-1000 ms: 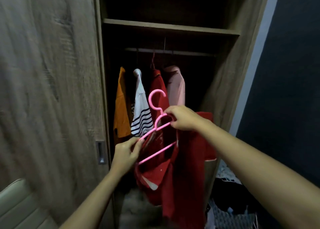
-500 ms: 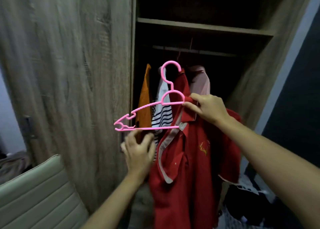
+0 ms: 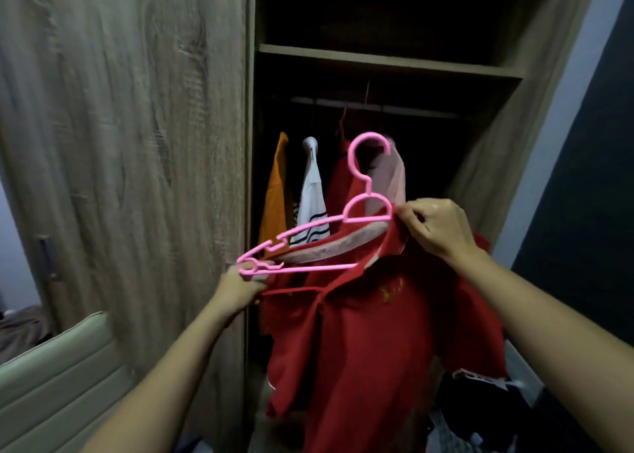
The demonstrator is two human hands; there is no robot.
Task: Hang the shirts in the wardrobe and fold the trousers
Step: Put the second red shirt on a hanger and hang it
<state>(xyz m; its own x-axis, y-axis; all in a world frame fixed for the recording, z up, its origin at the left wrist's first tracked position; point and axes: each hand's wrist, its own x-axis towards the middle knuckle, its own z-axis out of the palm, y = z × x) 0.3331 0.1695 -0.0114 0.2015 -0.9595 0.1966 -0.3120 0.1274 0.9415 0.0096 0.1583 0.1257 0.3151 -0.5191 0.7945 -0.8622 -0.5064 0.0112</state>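
At wardrobe (image 3: pixel 387 58), my left hand (image 3: pixel 240 284) gripped pink hanger (image 3: pixel 310 227); my right hand (image 3: pixel 435 228) pinched red shirt (image 3: pixel 370 332) collar. Half-mounted, I judged; shoulders needed seating next.

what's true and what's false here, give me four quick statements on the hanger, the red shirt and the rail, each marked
1. The left hand grips the pink hanger at its left end. True.
2. The right hand pinches the red shirt at the collar. True.
3. The pink hanger's hook is on the rail. False: the hook is free, held below the rail.
4. No clothes hang on the rail yet. False: an orange shirt and a striped shirt, among others, hang there.
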